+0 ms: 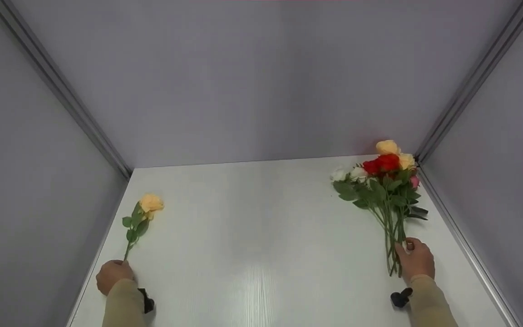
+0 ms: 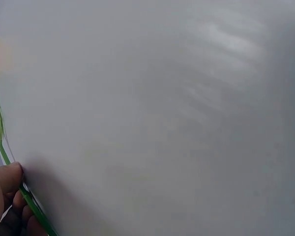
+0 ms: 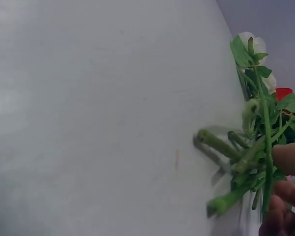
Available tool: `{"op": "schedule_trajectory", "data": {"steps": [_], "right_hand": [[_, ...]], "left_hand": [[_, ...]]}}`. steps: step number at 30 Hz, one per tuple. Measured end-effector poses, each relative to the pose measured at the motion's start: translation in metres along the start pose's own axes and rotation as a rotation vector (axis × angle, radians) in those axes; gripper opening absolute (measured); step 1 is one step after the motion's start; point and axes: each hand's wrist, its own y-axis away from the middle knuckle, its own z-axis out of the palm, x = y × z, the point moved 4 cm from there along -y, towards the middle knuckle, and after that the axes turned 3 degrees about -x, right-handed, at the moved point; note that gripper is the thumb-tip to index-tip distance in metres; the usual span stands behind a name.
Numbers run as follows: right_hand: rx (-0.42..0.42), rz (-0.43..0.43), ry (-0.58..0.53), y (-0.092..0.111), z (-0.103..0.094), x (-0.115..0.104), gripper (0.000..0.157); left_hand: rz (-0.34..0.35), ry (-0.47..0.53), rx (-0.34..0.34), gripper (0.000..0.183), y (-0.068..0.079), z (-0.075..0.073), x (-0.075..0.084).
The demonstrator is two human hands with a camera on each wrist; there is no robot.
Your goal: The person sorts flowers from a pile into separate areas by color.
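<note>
At the left of the head view, my left hand (image 1: 114,275) pinches the lower stem of a yellow rose (image 1: 151,203), whose bloom points away from me. The left wrist view shows thumb and fingers on its green stem (image 2: 37,209). On the right, my right hand (image 1: 417,261) is at the lower stems of a bunch of roses (image 1: 387,195), its thumb and curled fingers around a stem (image 3: 268,169). The bunch has red, white, yellow and pink blooms with green leaves. Several cut stem ends lie on the table in the right wrist view.
The white table (image 1: 252,218) stretches between the hands. Grey panels (image 1: 243,81) enclose it at the back and both sides. A black wrist device (image 1: 147,300) shows by the left sleeve, another (image 1: 401,298) by the right sleeve.
</note>
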Motion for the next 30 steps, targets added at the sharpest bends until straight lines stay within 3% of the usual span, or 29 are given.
{"op": "schedule_trajectory", "data": {"steps": [10, 17, 30], "right_hand": [[-0.031, 0.054, -0.033, -0.006, 0.007, 0.009, 0.055], [0.004, 0.059, -0.034, -0.006, 0.008, 0.012, 0.052], [-0.077, 0.071, -0.051, -0.003, 0.014, 0.02, 0.056]], "left_hand": [[-0.012, -0.004, -0.032, 0.028, -0.008, 0.004, -0.001], [-0.008, -0.003, -0.045, 0.029, -0.008, 0.005, 0.0], [-0.002, -0.019, -0.074, 0.031, -0.015, 0.007, -0.001]]}}
